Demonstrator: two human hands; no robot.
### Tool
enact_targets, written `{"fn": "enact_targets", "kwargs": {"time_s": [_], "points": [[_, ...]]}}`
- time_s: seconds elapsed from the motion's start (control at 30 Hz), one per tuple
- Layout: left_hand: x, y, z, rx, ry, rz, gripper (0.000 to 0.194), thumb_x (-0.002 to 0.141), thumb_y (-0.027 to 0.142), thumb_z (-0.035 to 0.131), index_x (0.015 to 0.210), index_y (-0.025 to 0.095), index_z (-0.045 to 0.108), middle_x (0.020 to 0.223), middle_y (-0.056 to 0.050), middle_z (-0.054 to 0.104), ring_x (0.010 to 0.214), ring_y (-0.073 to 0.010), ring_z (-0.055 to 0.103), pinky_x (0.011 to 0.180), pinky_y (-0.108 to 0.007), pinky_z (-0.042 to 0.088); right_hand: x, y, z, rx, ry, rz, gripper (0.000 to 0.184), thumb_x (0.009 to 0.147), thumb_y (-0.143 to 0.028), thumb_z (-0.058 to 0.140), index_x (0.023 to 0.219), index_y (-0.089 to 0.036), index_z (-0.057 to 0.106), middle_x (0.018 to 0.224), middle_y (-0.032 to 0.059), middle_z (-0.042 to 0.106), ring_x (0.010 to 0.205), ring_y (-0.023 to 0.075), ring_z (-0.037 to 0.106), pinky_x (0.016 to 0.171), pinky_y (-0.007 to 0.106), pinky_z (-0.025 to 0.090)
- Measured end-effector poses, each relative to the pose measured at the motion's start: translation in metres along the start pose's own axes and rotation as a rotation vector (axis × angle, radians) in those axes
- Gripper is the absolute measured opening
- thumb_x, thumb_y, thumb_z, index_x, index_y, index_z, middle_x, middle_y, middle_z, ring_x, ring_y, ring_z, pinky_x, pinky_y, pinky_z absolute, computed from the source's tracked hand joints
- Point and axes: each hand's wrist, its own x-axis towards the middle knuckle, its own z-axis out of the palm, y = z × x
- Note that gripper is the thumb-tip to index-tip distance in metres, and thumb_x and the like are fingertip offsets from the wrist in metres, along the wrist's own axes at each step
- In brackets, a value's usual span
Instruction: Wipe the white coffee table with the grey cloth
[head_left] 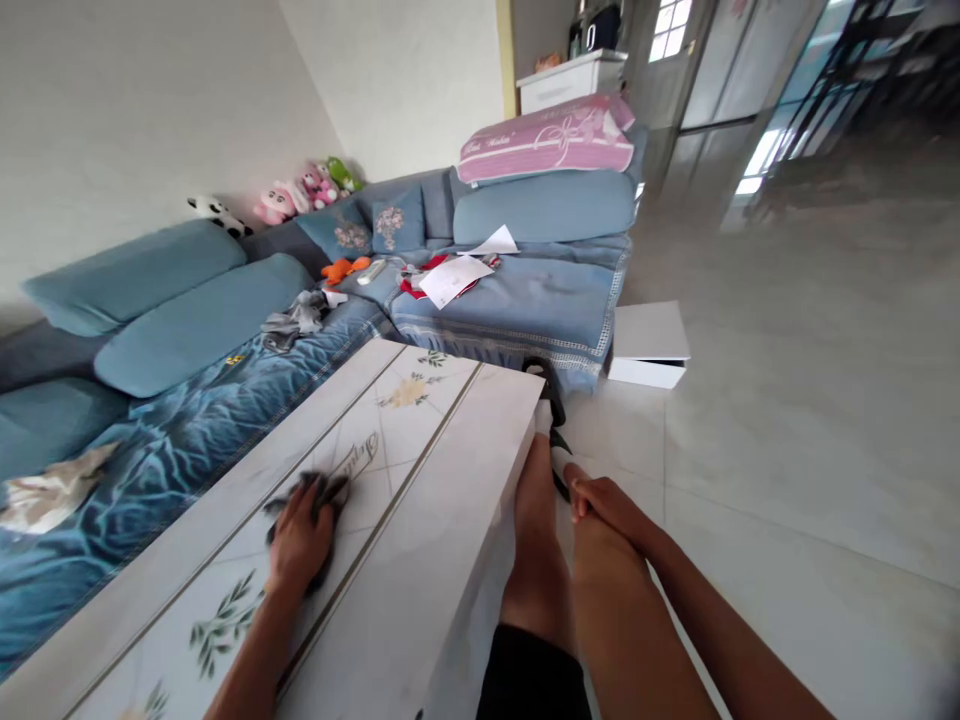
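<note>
My left hand (301, 535) presses down on a dark cloth (330, 490), its fingers gripping the bunched fabric. Beneath the cloth is a white marble-look coffee table (480, 430) with gold lines, leaf and flower prints and some lettering. The cloth lies over its middle panel, partly covered by my hand, and looks slightly blurred. Off the table's right side, my right hand (600, 505) rests on my bent knee with nothing in it. Its fingers lie over the front of the leg.
A blue corner sofa (517, 290) runs along the table's left and far sides. On it are papers (456, 278), grey clothing (296, 318), an orange toy (343, 270) and a pink package (547, 140). A white box (649, 340) stands on the tiled floor (780, 420).
</note>
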Motion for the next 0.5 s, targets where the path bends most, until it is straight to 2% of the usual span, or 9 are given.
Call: {"fn": "enact_targets", "kwargs": {"time_s": [0.07,0.13,0.23,0.3,0.37,0.4,0.43,0.5], "points": [[0.051,0.096,0.019,-0.044,-0.044,0.108,0.063,0.105,0.035,0.05,0.161,0.01,0.064,0.174,-0.019,0.055,0.164,-0.0366,0.048,0.138,-0.053,0.038,-0.001,0.005,0.001,0.007,0.014,-0.018,0.065,0.099,-0.073,0.052,0.058,-0.025,0.065,0.074,0.0126,0.077,0.081,0.0312,0.075,0.094,0.046,0.055],[0.08,0.19,0.041,-0.114,-0.085,0.226,0.061,0.104,0.028,0.05,0.16,0.008,0.064,0.173,-0.021,0.055,0.165,-0.0384,0.046,0.139,-0.056,0.034,-0.003,0.01,0.003,0.008,0.029,-0.032,0.065,0.097,-0.075,0.051,0.055,-0.026,0.062,0.072,0.0121,0.076,0.079,0.0313,0.074,0.093,0.047,0.056],[0.087,0.31,0.074,-0.214,-0.137,0.401,0.06,0.103,0.021,0.051,0.16,0.009,0.065,0.171,-0.02,0.058,0.165,-0.0358,0.046,0.141,-0.053,0.03,-0.007,0.014,0.006,-0.003,0.051,-0.039,0.067,0.095,-0.078,0.049,0.053,-0.027,0.062,0.071,0.0123,0.076,0.077,0.0322,0.074,0.093,0.049,0.058],[0.072,0.367,0.091,-0.277,-0.184,0.54,0.058,0.103,0.018,0.052,0.159,0.01,0.067,0.17,-0.018,0.059,0.164,-0.0325,0.048,0.142,-0.05,0.029,-0.011,0.015,0.009,-0.015,0.067,-0.042,0.069,0.094,-0.08,0.048,0.054,-0.026,0.063,0.07,0.0131,0.076,0.077,0.0331,0.075,0.093,0.05,0.059],[0.051,0.401,0.098,-0.338,-0.243,0.695,0.056,0.103,0.016,0.053,0.156,0.013,0.07,0.169,-0.015,0.061,0.163,-0.0295,0.051,0.142,-0.048,0.03,-0.014,0.014,0.011,-0.029,0.079,-0.044,0.071,0.092,-0.084,0.047,0.054,-0.026,0.064,0.071,0.014,0.076,0.077,0.0336,0.075,0.094,0.051,0.06],[0.039,0.407,0.098,-0.363,-0.272,0.767,0.055,0.102,0.015,0.055,0.155,0.016,0.072,0.169,-0.013,0.062,0.161,-0.028,0.053,0.141,-0.047,0.033,-0.016,0.012,0.013,-0.035,0.085,-0.047,0.072,0.091,-0.086,0.047,0.054,-0.026,0.063,0.072,0.0144,0.076,0.077,0.0336,0.075,0.095,0.051,0.06],[0.028,0.407,0.095,-0.381,-0.302,0.831,0.055,0.1,0.014,0.058,0.152,0.019,0.075,0.167,-0.01,0.064,0.159,-0.0266,0.056,0.14,-0.046,0.037,-0.018,0.009,0.014,-0.042,0.091,-0.051,0.073,0.09,-0.088,0.047,0.053,-0.026,0.062,0.073,0.0146,0.077,0.078,0.0335,0.075,0.096,0.052,0.06],[0.008,0.387,0.083,-0.421,-0.364,0.952,0.053,0.096,0.013,0.063,0.145,0.022,0.08,0.165,-0.008,0.067,0.154,-0.0266,0.061,0.136,-0.045,0.044,-0.021,0.003,0.017,-0.056,0.102,-0.064,0.076,0.087,-0.093,0.046,0.053,-0.027,0.062,0.074,0.0147,0.077,0.08,0.0337,0.075,0.098,0.053,0.059]]}}
